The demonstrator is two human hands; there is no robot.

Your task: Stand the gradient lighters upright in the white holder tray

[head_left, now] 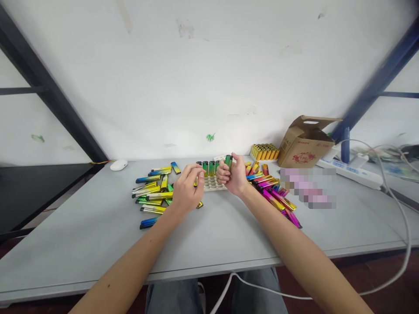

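Note:
My right hand is closed around a green lighter, held upright with its dark top showing above the fingers. It is over the right part of a pale tray with round holes. A row of green lighters stands upright along the tray's back. My left hand is at the tray's left side with its fingers curled and pinched together; what they hold, if anything, is hidden. Loose lighters in yellow, blue and green lie beside and partly behind it. Pink, red and yellow lighters lie beside my right wrist.
A filled tray of gold lighters stands against the wall, next to an open cardboard box. A white power strip and cable lie at the right. A small white case sits at the back left of the grey table.

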